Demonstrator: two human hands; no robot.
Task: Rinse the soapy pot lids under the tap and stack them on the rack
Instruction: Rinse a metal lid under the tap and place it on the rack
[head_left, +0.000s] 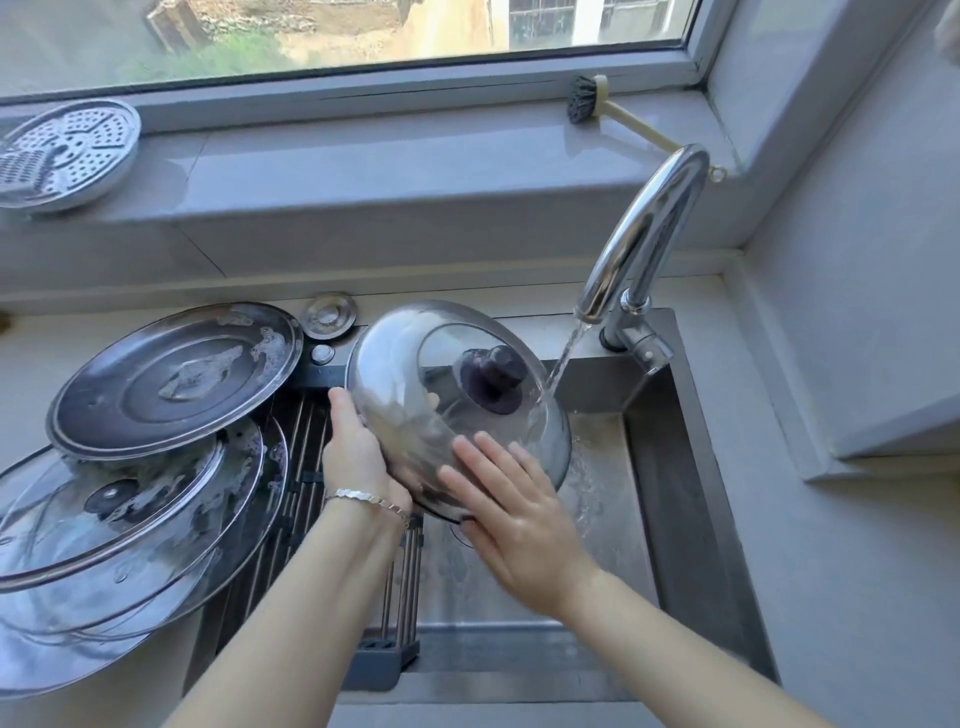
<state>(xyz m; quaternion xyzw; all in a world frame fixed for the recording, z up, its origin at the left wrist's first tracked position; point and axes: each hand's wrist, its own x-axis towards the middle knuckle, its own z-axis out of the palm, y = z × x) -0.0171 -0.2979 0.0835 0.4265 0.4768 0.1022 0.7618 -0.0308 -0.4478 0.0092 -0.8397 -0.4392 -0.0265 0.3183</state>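
1 dark-knobbed domed glass lid is under the chrome tap, your left hand gripping it, right hand flat on it, while 3 sudsy lids wait.

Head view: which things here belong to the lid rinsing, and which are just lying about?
In the job: domed lid, left hand gripping its rim, right hand flat on it, running tap, soapy lids piled left, rack, sink.
Lying about: perforated tray and brush on the sill, round metal cap behind the rack.
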